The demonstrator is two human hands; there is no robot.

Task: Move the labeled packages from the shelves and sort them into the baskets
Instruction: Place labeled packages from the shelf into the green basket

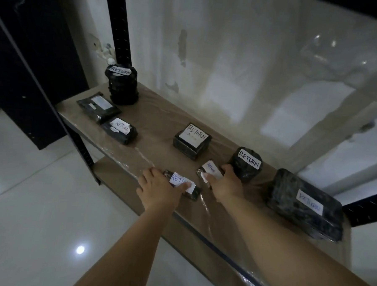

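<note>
On the brown shelf, which is covered with clear plastic film, several black wrapped packages with white labels are lying. Near the front edge, the left hand lies over a small flat package with the word RETURN on its label. The thumb presses on the label from the right side and the fingers curl around the left end, so the hand holds this package, which is still down on the shelf. Just beside it, the right hand grips a second small package. The thumb lies across its white label and the fingers go around its far side. This package looks tilted, with its far end a little raised, but I cannot tell if it is lifted free from the shelf.

The fingers of the right hand are touching or almost touching a rounded package labelled RETURN, which stands just behind. To the right, near the end of the shelf, lies a large flat package with a label that is blurred. Behind the two hands, in the middle, sits a square package. Farther left are a small package labelled RETURN, a flat pouch touching it, and a tall cylindrical package beside the black upright post.
</note>
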